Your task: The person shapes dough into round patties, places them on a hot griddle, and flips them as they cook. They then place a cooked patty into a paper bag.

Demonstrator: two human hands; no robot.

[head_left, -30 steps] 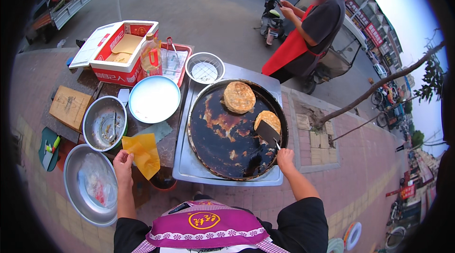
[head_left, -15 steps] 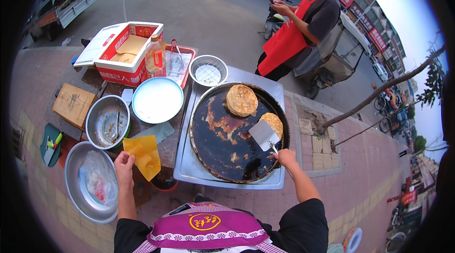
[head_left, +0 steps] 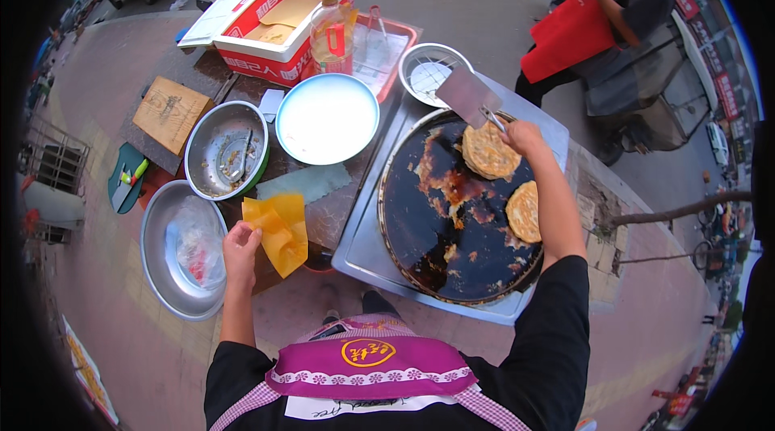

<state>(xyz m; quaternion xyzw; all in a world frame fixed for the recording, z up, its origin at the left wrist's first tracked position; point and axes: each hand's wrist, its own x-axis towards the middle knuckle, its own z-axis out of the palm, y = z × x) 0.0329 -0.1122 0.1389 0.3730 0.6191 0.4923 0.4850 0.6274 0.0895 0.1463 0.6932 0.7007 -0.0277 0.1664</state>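
In my left hand (head_left: 240,249) a yellow paper bag (head_left: 278,236) is pinched by its edge. My right hand (head_left: 523,139) is closed round the handle of a metal spatula (head_left: 468,96). Its wide blade is lifted over the far rim of a round black griddle (head_left: 420,257), partly in front of a wire-topped metal bowl (head_left: 436,68). Just below the spatula handle lies a browned flatbread (head_left: 489,153). Nearer, a second flatbread (head_left: 525,213) is partly covered by my right forearm. Oil and browned scraps streak the griddle.
Left of the griddle are a white round lid or tray (head_left: 327,119), an oil bottle (head_left: 331,35), an open foam box (head_left: 278,35), a used metal bowl (head_left: 226,148), a basin with plastic bags (head_left: 182,249) and a wooden box (head_left: 171,115). A red-aproned person (head_left: 577,23) stands beyond.
My right hand has carried the spatula from the nearer flatbread out to the griddle's far edge. My left hand still holds the paper bag. The whole view has shifted.
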